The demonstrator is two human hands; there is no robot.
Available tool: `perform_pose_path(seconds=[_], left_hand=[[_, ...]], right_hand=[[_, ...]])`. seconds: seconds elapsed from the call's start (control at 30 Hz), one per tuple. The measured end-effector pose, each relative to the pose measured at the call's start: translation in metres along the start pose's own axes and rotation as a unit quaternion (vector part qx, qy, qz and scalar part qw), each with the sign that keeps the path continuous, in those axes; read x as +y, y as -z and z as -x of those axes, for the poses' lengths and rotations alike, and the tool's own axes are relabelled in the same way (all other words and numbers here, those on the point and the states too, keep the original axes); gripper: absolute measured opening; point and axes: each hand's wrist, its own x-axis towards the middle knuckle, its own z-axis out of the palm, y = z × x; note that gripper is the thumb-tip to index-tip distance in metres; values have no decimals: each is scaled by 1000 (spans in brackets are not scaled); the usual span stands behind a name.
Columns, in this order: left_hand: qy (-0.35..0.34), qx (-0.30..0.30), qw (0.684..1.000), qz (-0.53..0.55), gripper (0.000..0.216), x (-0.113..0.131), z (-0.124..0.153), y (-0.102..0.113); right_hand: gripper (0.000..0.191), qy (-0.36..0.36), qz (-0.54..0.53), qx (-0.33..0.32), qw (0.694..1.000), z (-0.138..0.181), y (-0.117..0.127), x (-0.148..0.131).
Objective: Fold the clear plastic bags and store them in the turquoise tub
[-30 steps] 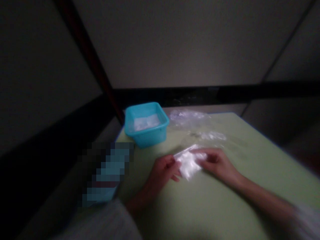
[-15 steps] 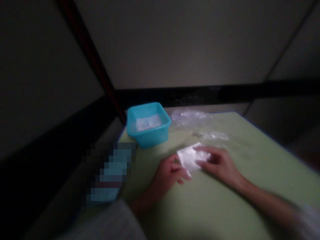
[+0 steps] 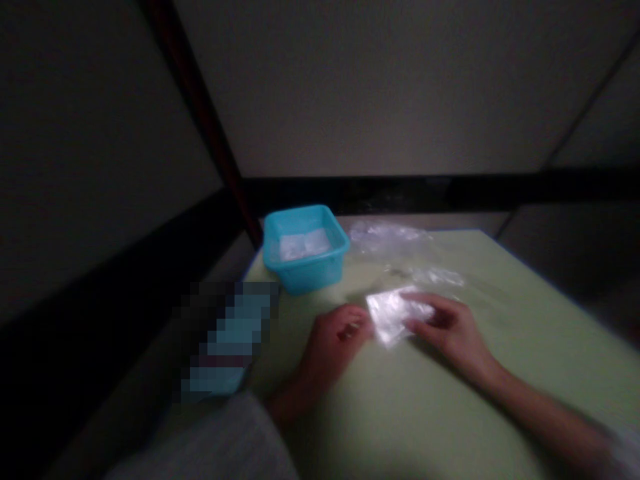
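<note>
A small, shiny, whitish plastic packet [image 3: 393,317] is held just above the table between my two hands. My right hand [image 3: 450,327] grips its right side, thumb below and fingers over the top. At the packet's left edge, my left hand [image 3: 340,337] is closed, with thumb and fingertips pinched together on the edge. Behind the hands stands a turquoise plastic basket [image 3: 313,275], with several whitish flat packets [image 3: 305,245] lying inside. Blur hides what the packet contains.
Crumpled clear plastic [image 3: 387,237] lies right of the basket, and another clear plastic piece [image 3: 437,277] is nearer my right hand. The table [image 3: 395,413] is pale green with a blue edge. A pixelated bluish object [image 3: 230,343] is at the left edge. A panelled wall [image 3: 390,100] rises behind.
My left fingers, loosely spread beside the packet before, have closed together at its left edge. My right hand keeps its hold. The whole view has shifted slightly.
</note>
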Motion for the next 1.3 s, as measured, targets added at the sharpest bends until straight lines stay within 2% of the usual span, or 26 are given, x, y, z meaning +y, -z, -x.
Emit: perform_pose_path(seconds=[0.07, 0.17, 0.2, 0.27, 0.37, 0.47, 0.63, 0.8, 0.93, 1.13, 1.3], left_hand=[[-130, 67, 979, -145, 15, 1, -1, 10], [-292, 132, 881, -348, 23, 1, -7, 29], [-312, 155, 847, -401, 26, 0, -10, 34], [-304, 195, 796, -485, 33, -2, -20, 44], [-259, 222, 757, -557, 41, -9, -34, 54], [-222, 250, 748, -573, 39, -14, -45, 58], [-213, 284, 747, -562, 22, -17, -50, 61], [-236, 299, 754, -534, 9, -19, -48, 63], [-279, 297, 753, -517, 12, -12, -39, 59], [-364, 263, 749, -487, 16, 20, -2, 43], [-431, 152, 748, -481, 21, 36, 34, 33]], right_hand=[[36, -9, 1, 9, 1000, 1, 0, -3], [36, -18, 14, 16, 1000, 1, 0, -5], [36, -19, 18, 17, 1000, 1, -1, -6], [36, -19, 20, 15, 1000, 1, -2, -5], [35, -13, 22, 11, 1000, -1, -3, -2], [32, 9, 34, 12, 999, -2, -3, 3], [29, 18, 41, 0, 999, -1, -3, 7], [34, 6, 8, -7, 1000, -2, 2, 3], [35, 23, -17, 27, 999, -7, 17, 0], [32, 73, -123, 72, 987, -11, 43, -23], [17, 133, -118, 86, 980, -9, 56, -51]])
